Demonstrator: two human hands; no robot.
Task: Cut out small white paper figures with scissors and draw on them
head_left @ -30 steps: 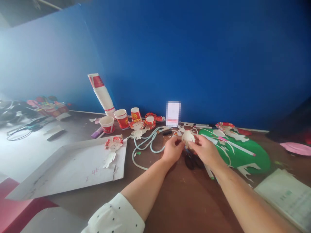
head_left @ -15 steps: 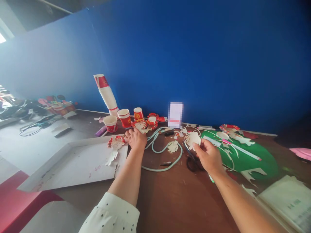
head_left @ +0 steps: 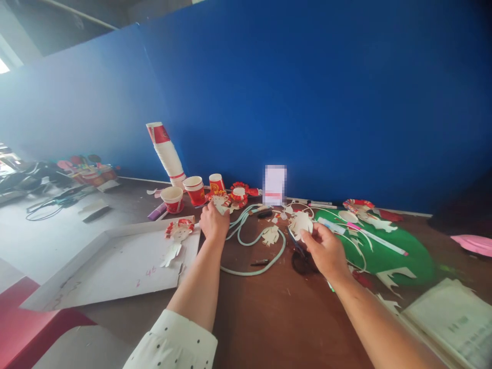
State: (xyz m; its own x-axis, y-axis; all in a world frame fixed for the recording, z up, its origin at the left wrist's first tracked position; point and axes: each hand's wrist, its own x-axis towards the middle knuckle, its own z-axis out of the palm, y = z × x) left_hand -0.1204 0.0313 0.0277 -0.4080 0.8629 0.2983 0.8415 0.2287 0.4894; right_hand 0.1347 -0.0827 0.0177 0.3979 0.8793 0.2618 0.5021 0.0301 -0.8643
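Note:
My right hand (head_left: 326, 250) pinches a white paper cutout (head_left: 301, 225) between thumb and fingers, above the middle of the table. My left hand (head_left: 214, 223) is at the right edge of the white tray, its fingers drawn together on a paper doll (head_left: 219, 201) with a red fringe round its head; the fingertips are partly hidden. Another red-fringed paper doll (head_left: 179, 233) lies on the tray's right side. A small cut paper figure (head_left: 270, 236) rests inside a loop of pale green cord (head_left: 249, 273). Dark-handled scissors (head_left: 300, 260) lie beneath my right hand.
Red paper cups (head_left: 194, 191) and a tall leaning cup stack (head_left: 168, 154) stand at the blue partition (head_left: 288, 92). The white tray (head_left: 115, 277) lies left. Right are a green mat (head_left: 413, 256), markers (head_left: 378, 240), paper scraps and a notebook (head_left: 449, 318).
The fingers of my left hand have drawn in from a spread pose onto the paper doll. My right hand still holds the cutout, and the view has shifted slightly.

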